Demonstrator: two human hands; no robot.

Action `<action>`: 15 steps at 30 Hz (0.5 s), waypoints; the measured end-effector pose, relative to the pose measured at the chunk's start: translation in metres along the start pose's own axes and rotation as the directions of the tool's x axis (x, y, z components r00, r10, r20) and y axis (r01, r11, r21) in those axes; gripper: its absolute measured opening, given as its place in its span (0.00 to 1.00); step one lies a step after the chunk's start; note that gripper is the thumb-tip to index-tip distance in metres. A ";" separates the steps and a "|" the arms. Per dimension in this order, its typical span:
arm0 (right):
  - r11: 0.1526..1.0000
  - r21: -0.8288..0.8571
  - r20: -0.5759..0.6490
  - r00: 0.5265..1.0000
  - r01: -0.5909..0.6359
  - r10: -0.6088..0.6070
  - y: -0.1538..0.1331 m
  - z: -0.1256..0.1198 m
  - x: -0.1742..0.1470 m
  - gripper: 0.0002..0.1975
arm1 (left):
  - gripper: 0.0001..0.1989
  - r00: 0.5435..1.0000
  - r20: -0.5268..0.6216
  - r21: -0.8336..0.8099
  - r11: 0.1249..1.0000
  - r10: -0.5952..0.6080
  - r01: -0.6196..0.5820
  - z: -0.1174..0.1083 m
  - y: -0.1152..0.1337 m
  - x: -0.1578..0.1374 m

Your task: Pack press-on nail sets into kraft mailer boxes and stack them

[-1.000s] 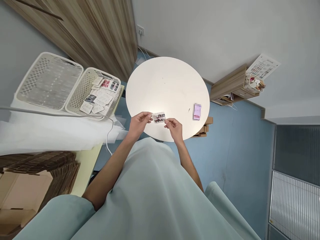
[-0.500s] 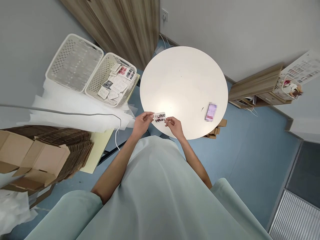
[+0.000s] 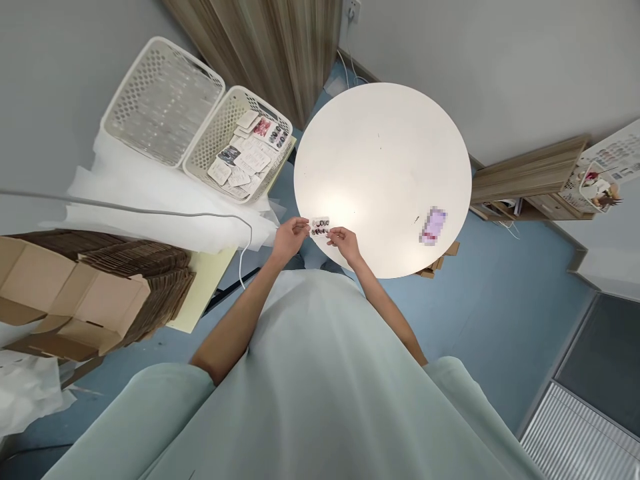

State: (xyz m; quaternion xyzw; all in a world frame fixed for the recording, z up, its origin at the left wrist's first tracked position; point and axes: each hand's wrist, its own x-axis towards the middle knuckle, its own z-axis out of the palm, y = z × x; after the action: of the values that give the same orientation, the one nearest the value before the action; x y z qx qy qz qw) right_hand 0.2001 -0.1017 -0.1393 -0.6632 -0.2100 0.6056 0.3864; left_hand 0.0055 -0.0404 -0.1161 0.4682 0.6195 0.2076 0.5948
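Between my two hands, over the near left edge of the round white table [image 3: 385,133], is a small white card of press-on nails [image 3: 321,227]. Two rows of dark and pinkish oval pieces show on its face. My left hand [image 3: 292,239] pinches the card's left edge between thumb and fingers. At the lower right corner, my right hand [image 3: 345,243] is closed with its fingertips on the card. The palms of both hands are turned away from view.
To the left stand a white basket [image 3: 187,163] of cards and another basket [image 3: 107,127] of clear plastic packs. Folded cardboard boxes [image 3: 107,293] lie lower left. A blurred purple item [image 3: 433,225] rests on the table's right. A grey cable [image 3: 125,205] crosses the white sheets.
The view has shifted a little, so the table and baskets sit slightly further right. Both hands keep hold of the card in nearly the same place.
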 end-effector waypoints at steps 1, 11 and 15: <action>1.000 0.015 -0.020 0.999 -0.027 0.027 0.003 0.003 0.004 0.13 | 0.15 1.000 0.002 0.036 0.999 -0.003 0.003 0.000 -0.001 0.007; 0.967 -0.179 -0.232 0.963 -0.182 0.139 0.018 0.011 0.013 0.07 | 0.18 0.994 0.091 0.168 0.983 0.062 -0.076 -0.015 0.005 0.053; 0.954 -0.285 -0.241 0.970 -0.095 0.025 0.012 0.011 0.000 0.04 | 0.18 0.991 0.087 0.169 0.978 0.105 -0.118 -0.035 0.009 0.058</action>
State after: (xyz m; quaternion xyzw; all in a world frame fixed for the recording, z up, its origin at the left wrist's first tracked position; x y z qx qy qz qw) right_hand 0.1869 -0.1062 -0.1475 -0.7862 -0.2302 0.4967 0.2868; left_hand -0.0155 0.0229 -0.1329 0.5600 0.5846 0.1675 0.5626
